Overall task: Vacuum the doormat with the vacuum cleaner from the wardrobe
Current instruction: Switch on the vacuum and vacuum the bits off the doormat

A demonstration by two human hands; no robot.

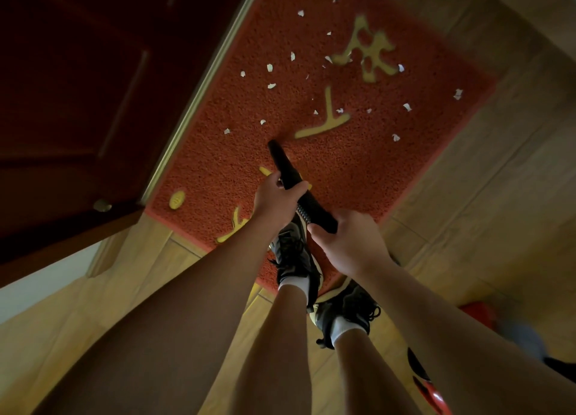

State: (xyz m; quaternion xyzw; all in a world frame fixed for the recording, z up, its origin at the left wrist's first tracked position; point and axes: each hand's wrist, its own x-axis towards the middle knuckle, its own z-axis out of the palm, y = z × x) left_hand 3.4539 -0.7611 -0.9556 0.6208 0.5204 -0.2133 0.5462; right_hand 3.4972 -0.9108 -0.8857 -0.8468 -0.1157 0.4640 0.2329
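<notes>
A red doormat (358, 153) with yellow characters lies on the floor by the door, strewn with several white paper scraps (270, 68). The black vacuum nozzle (282, 160) points down at the mat, its tip close to the surface near the mat's middle. My left hand (274, 201) grips the nozzle tube partway down. My right hand (346, 243) holds the rear end of the tube where the ribbed hose joins. The red and black vacuum body (428, 386) sits at the lower right, mostly hidden by my right arm.
A dark red door (78, 103) with a metal threshold strip (202, 87) borders the mat on the left. My feet in black shoes (296, 255) stand on the mat's near edge. Light wood-look floor (498, 196) surrounds the mat.
</notes>
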